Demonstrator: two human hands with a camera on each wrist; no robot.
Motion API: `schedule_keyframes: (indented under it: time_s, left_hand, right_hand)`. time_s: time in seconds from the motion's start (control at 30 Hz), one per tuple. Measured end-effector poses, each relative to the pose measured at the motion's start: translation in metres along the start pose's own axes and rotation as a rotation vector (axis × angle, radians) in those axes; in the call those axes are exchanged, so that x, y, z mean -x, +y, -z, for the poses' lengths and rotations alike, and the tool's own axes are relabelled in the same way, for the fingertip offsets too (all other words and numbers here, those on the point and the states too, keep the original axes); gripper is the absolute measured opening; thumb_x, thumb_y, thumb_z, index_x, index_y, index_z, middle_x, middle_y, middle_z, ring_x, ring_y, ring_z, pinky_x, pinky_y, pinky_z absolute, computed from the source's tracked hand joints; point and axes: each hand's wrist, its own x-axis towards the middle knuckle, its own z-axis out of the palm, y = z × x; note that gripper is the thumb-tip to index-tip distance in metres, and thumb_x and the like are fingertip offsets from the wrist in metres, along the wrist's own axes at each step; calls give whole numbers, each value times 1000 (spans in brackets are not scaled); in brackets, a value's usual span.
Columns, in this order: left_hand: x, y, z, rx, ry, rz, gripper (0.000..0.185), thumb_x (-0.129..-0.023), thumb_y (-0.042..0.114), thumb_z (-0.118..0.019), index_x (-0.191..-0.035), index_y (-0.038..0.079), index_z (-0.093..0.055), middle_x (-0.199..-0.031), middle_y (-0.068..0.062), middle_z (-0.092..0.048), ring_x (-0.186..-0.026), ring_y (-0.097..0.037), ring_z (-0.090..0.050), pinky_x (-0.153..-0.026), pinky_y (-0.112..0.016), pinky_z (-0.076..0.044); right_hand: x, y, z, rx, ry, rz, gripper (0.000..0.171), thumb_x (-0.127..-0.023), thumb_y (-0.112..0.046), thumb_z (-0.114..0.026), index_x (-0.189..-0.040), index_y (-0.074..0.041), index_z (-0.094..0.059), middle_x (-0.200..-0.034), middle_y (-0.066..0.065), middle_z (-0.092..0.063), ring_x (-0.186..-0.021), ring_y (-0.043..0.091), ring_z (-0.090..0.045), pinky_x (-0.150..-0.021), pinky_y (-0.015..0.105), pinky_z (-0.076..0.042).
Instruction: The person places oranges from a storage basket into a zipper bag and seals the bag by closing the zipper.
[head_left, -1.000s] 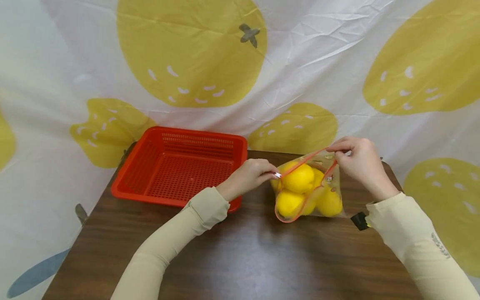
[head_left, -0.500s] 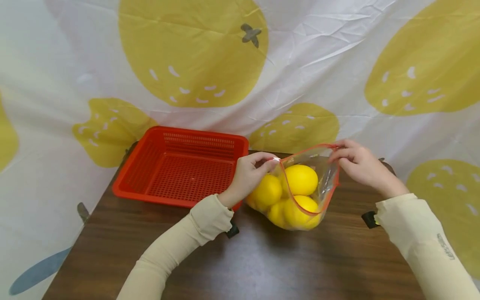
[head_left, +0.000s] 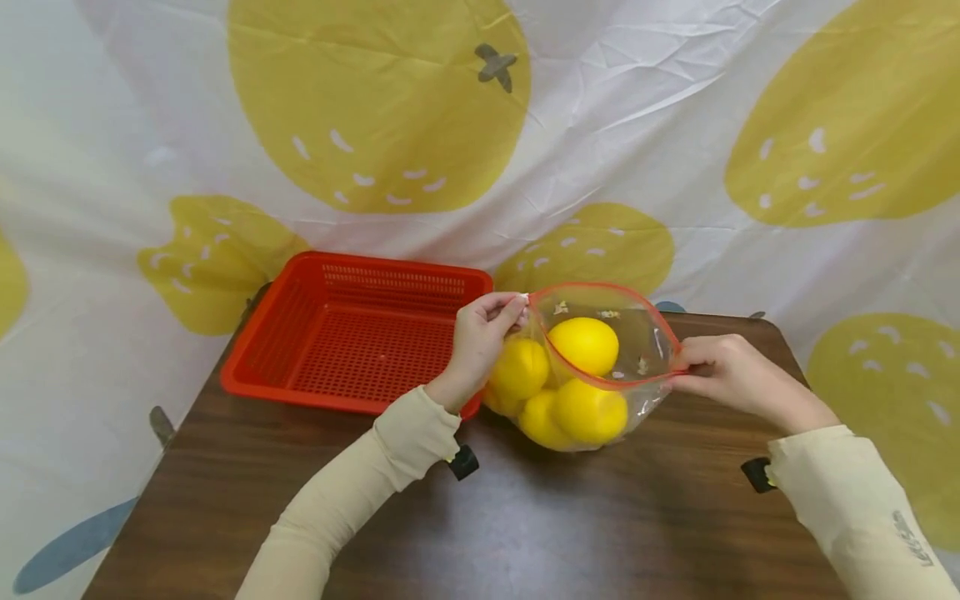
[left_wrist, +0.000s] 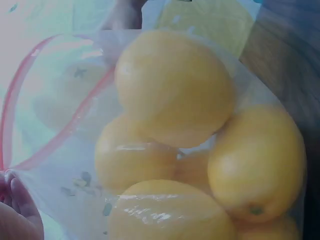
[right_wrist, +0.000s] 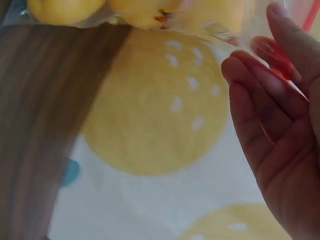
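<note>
A clear zip bag [head_left: 643, 407] with a red rim holds several yellow, lemon-like fruits [head_left: 583, 347]. My left hand [head_left: 476, 346] pinches the left corner of the rim, where a small white slider sits. At the opposite corner, thumb and fingers of my right hand [head_left: 727, 372] grip the red edge. Between the hands the bag's mouth is spread wide. Through the plastic in the left wrist view, one fruit [left_wrist: 257, 165] shows a green stem end. The right wrist view shows the right palm [right_wrist: 285, 165] below the bag's edge.
Left of the bag stands a red plastic basket [head_left: 255, 333], its mesh floor showing and its right end partly behind the left hand. Both rest on a dark wooden table [head_left: 525, 533]. A white cloth [head_left: 637, 50] printed with yellow fruit hangs behind the table's back edge.
The bag's mouth has been pulled wider and turned. The left hand has moved left and up, the right hand right and down, and the fruits have shifted left.
</note>
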Motion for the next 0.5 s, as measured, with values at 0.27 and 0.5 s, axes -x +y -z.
schedule_keyframes:
  time_s: [0.27, 0.5]
  left_hand:
    - [-3, 25, 24, -180, -67, 7, 19, -84, 6, -62, -95, -9, -65, -77, -12, -66, -66, -15, -59, -68, -29, -53]
    - [-10, 13, 34, -360, -137, 56, 19, -84, 8, -63, -94, -7, -67, -78, -9, -68, -62, -7, -58, -70, -31, -53]
  right_hand:
    - [-1, -3, 40, -21, -43, -70, 17, -70, -16, -76, -69, -25, -62, -66, -18, -51, -52, -3, -38, -46, 13, -33]
    - [3, 17, 42, -35, -115, -318, 17, -77, -12, -71, -68, -22, -60, -60, -12, -46, -48, 1, -32, -43, 21, -30]
